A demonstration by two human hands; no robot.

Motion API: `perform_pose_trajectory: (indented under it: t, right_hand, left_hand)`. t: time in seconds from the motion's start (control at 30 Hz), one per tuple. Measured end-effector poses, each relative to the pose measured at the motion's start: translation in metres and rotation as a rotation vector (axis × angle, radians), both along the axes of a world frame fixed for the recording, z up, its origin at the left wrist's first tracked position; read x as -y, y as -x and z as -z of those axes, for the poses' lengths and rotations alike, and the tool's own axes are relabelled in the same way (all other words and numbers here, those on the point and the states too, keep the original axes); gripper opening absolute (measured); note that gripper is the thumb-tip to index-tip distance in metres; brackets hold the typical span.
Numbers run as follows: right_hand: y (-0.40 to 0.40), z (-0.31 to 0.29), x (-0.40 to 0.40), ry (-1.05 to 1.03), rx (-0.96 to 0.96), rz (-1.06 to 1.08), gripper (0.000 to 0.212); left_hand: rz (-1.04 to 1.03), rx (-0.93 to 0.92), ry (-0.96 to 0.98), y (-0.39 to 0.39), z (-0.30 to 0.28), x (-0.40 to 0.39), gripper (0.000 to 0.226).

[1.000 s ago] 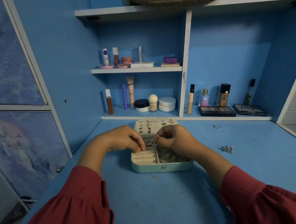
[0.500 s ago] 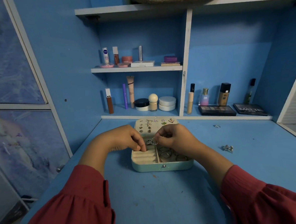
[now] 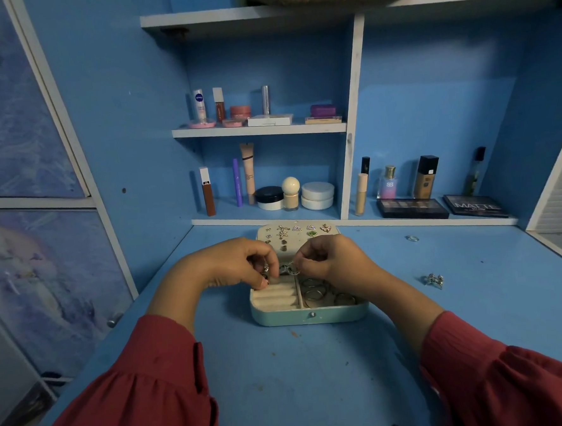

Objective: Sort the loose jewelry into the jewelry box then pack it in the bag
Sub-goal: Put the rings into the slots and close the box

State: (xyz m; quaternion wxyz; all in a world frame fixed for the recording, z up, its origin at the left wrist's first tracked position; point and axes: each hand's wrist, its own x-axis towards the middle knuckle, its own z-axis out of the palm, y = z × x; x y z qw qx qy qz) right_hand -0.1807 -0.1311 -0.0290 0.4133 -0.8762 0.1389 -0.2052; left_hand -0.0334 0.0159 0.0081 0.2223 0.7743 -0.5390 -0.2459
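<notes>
A pale green jewelry box [image 3: 309, 315] lies open on the blue desk, its lid [image 3: 295, 233] studded with several earrings. Cream ring rolls fill its left half and several rings [image 3: 314, 291] lie in its right half. My left hand [image 3: 233, 265] hovers over the box's back left and pinches small silver jewelry [image 3: 265, 269]. My right hand [image 3: 333, 259] pinches a silver ring [image 3: 289, 269] above the box's centre divider. The two hands nearly touch.
A loose ring [image 3: 412, 238] and a small silver cluster of jewelry [image 3: 435, 280] lie on the desk to the right. Shelves behind the box hold cosmetics, jars and two palettes [image 3: 412, 208]. A cabinet door stands on the left.
Both hands have lifted slightly over the box and drawn a little closer. My left fingers now show a silver piece between them.
</notes>
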Motion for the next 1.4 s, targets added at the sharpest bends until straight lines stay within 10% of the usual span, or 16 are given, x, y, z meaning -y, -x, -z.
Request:
perform_pose_trajectory:
  t: [1.4]
  right_hand:
    - [0.004,-0.004,-0.008,0.113,-0.074,-0.08,0.013]
  left_hand:
    - [-0.026,0.027,0.059,0.016,0.002,0.006,0.02]
